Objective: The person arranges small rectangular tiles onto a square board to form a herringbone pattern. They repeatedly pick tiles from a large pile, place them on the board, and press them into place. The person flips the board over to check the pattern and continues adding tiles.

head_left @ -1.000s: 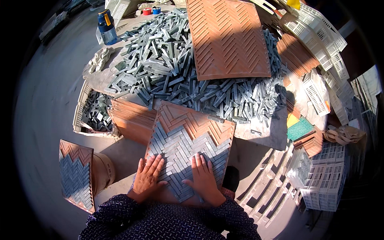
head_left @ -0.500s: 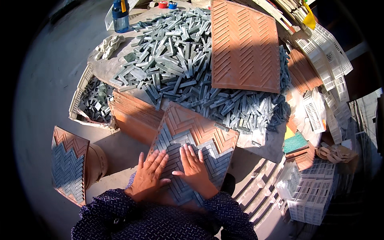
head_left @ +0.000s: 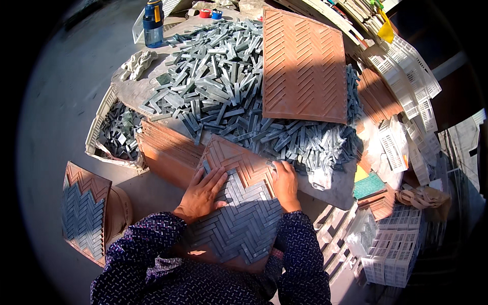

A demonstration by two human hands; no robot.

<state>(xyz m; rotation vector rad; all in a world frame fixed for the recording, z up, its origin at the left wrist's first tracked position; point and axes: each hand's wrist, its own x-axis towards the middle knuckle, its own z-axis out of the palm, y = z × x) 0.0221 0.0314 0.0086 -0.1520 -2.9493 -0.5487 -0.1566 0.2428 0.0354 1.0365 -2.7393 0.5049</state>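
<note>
A reddish-brown mould board (head_left: 228, 149) with herringbone grooves lies tilted before me. Grey stone strips (head_left: 236, 223) fill its lower and middle grooves; bare grooves show toward its far end. My left hand (head_left: 201, 193) rests on the strips near the left edge, fingers stretched out. At the far right corner of the board is my right hand (head_left: 285, 185), its fingers curled and close together. Whatever they pinch there, if anything, is hidden. Beyond the board spreads a heap of loose stone strips (head_left: 223, 91).
An unfilled mould board (head_left: 305, 66) lies on the heap. Stacked boards (head_left: 165, 152) and a crate (head_left: 99, 114) of dark pieces stand left. A partly filled board (head_left: 84, 213) leans by a round drum (head_left: 120, 208). White crates (head_left: 391, 249) stand right; a blue bottle (head_left: 153, 28) is far left.
My right hand has moved right and away from me, off the strips to the board's far right corner. My left hand has slid slightly farther up the board.
</note>
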